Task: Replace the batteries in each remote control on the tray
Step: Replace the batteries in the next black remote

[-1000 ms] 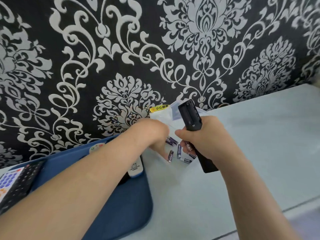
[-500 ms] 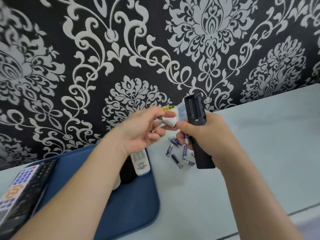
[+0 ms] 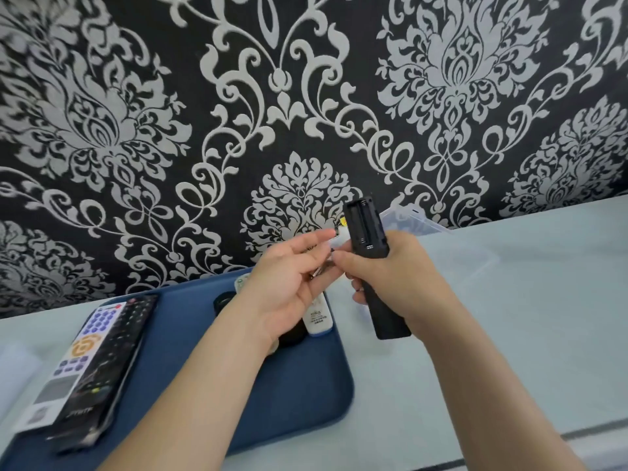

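Note:
My right hand [image 3: 401, 280] grips a black remote [image 3: 368, 232] upright, its open, empty battery bay facing me. My left hand [image 3: 289, 280] is just left of it, with fingertips pinched on what looks like a small silvery battery [image 3: 321, 270] that touches my right thumb. A blue tray [image 3: 306, 385] lies at the lower left. On it are a white remote with coloured buttons [image 3: 78, 351], a black remote [image 3: 115, 355] and a small white remote [image 3: 319, 317] partly under my left hand. My hands hide the loose batteries on the table.
A clear plastic box [image 3: 418, 222] with a yellow label stands against the patterned wall behind the held remote. A dark round object [image 3: 224, 300] sits on the tray. The pale table [image 3: 526, 317] stretches to the right, with its front edge at the bottom right.
My left hand rose from the loose batteries on the table and came up beside the held remote with a small item pinched. My right hand lifted the remote a little.

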The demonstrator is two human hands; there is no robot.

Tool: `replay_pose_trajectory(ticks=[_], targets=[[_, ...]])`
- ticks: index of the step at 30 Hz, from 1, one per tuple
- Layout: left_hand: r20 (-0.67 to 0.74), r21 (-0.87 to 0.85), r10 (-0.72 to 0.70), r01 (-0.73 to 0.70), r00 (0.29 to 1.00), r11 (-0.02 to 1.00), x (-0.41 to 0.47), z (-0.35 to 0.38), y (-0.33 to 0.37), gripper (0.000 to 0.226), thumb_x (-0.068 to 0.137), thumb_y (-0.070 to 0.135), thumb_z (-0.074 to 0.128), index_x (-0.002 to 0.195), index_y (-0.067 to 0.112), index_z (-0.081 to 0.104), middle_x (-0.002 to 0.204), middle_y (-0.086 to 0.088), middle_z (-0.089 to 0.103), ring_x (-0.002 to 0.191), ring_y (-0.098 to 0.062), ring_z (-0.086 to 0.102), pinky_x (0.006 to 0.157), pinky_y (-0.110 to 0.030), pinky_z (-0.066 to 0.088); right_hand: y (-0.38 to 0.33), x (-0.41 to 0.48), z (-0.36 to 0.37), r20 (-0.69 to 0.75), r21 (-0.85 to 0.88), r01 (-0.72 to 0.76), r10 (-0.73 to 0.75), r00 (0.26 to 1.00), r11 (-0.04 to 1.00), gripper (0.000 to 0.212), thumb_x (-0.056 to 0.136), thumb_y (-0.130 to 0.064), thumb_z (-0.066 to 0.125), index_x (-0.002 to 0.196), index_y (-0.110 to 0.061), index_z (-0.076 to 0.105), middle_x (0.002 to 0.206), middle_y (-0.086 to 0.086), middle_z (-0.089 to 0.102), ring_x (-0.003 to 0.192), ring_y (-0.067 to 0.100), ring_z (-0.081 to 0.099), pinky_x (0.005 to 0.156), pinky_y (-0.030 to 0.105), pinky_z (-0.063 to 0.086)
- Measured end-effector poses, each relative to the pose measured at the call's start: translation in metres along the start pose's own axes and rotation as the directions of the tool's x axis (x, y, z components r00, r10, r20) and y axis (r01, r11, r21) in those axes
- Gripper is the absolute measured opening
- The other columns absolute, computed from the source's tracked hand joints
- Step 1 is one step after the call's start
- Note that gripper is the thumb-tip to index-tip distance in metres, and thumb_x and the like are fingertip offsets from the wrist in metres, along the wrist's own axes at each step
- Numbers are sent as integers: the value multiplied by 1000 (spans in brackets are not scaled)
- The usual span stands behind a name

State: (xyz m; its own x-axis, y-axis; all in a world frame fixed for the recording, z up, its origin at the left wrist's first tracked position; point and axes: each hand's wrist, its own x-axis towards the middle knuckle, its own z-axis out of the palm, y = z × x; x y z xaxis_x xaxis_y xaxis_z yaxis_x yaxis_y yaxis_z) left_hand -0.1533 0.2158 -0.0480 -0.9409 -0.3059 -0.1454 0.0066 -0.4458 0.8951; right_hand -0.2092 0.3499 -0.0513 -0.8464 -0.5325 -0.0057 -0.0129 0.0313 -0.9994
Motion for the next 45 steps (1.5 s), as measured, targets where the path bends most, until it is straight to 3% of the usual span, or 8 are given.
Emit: replay_pose_trajectory(ticks=[6,10,20,24,29,33,39,45], targets=[[-95,318,143,-106,985,942,-21,-24,17,17,94,7,55,99,2,70,90,-6,74,78,-9,69,67,-21,57,-3,0,33,15,-190,148,-147,989,971,3,83,-23,78,83,-21,75,71,12,68,63,9,58,57,36,57],[-203,387,147,-59,968,920,-32,-45,26,27,98,25,52,93,13,76,79,1,67,64,-7,47,51,-19,35,-5,0,60,28,116,-22,19,999,993,12,86,-21,76,78,-14,70,50,-10,57,48,0,52,50,21,51],[-305,321,418,-321,855,891,-60,-84,26,13,88,15,64,99,11,69,62,12,64,47,2,51,47,-9,38,-2,-2,104,325,391,-293,167,931,872,16,89,-17,68,87,-1,71,68,8,67,52,11,58,47,22,50],[-281,514,537,-347,795,784,-64,-99,28,25,77,12,76,101,18,70,82,5,73,72,-4,67,68,-15,51,4,-1,122,286,446,-295,177,942,845,14,88,-15,70,85,-3,73,69,8,67,53,12,58,47,22,49],[-131,772,538,-255,832,582,-68,-100,26,60,68,16,84,119,38,59,94,31,63,93,16,56,82,0,40,9,0,127,274,406,-312,211,938,859,29,86,-16,72,105,6,70,73,7,69,52,12,59,47,23,48],[-139,788,560,-250,817,562,-70,-101,25,52,72,11,81,117,31,64,88,28,65,82,18,54,83,-1,41,10,-1,128,308,319,-334,236,922,887,32,87,-22,72,104,5,69,62,3,61,49,12,55,47,24,46],[-135,848,644,-248,753,468,-75,-109,33,28,87,21,68,112,34,69,85,27,70,83,12,63,75,-2,43,5,-1,131,381,322,-471,343,859,821,51,91,-59,55,82,-11,70,69,8,61,55,20,53,51,30,46],[-114,851,652,-266,749,454,-83,-108,44,10,75,23,79,77,30,72,70,16,71,63,6,60,63,-3,41,4,-3,126,282,237,-390,322,904,890,46,100,-47,44,87,-7,61,63,9,61,50,20,55,49,28,50]])
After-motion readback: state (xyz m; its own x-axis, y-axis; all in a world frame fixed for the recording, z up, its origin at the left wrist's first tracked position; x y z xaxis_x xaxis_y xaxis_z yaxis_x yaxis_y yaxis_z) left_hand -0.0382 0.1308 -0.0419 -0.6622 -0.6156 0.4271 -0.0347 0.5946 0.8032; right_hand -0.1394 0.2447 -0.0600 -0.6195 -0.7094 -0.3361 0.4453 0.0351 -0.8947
